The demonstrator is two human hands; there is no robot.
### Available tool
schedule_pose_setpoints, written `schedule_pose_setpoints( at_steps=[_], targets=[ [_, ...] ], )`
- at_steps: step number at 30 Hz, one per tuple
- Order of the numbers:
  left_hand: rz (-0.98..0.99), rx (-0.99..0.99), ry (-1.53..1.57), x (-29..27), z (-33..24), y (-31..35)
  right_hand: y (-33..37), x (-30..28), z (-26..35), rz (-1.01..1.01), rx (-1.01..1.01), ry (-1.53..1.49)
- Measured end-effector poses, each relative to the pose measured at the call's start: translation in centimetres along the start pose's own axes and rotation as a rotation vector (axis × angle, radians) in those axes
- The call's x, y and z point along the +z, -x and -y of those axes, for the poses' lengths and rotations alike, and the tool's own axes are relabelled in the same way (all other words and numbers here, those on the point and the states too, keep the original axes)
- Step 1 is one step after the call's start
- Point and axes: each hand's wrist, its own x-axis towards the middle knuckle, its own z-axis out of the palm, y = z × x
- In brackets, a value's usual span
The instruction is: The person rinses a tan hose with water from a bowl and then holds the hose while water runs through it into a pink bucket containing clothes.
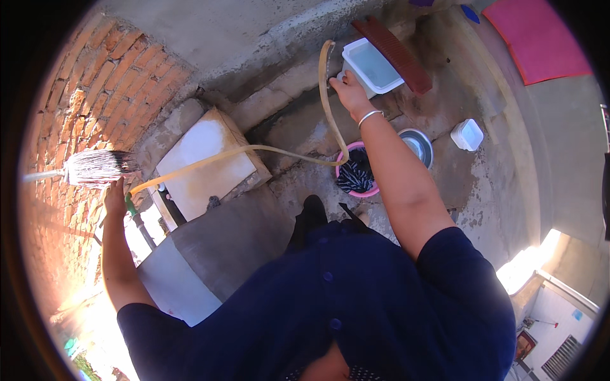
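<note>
My right hand [348, 89] grips the end of a yellowish hose [254, 149] beside a white rectangular tub [372, 65] holding clear water. The hose arcs over my hand, loops down past a pink basin [357, 170] with dark striped cloth in it, and runs left to a tap with a green fitting [130, 204]. My left hand [115, 197] rests at that tap, fingers closed on it. A mop head [95, 166] hangs against the brick wall just above my left hand.
A brown scrubbing board [393, 46] leans over the white tub. A steel bowl [416, 145] and a small white container [467, 134] sit on the wet concrete floor. A pale stone slab [203, 162] lies by the tap. A pink mat [540, 38] lies far right.
</note>
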Motion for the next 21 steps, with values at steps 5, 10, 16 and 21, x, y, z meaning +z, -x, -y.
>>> schedule_pose_setpoints(
  at_steps=[5, 10, 16, 21],
  targets=[
    [0.144, 0.171, 0.155, -6.8, -13.4, -1.9, 12.7, -5.8, -13.5, 0.435, -0.128, 0.178],
    [0.38, 0.396, 0.814, -4.2, -42.5, 5.9, 29.5, -19.9, -31.6, 0.776, 0.219, 0.576],
    [0.826, 0.537, 0.581, 4.2, -64.3, 30.4, 39.4, -32.0, -43.2, 0.735, 0.286, 0.568],
    [1.016, 0.339, 0.801, -1.1, -69.0, 33.9, 42.3, -37.1, -46.0, 0.831, 0.417, 0.526]
  ],
)
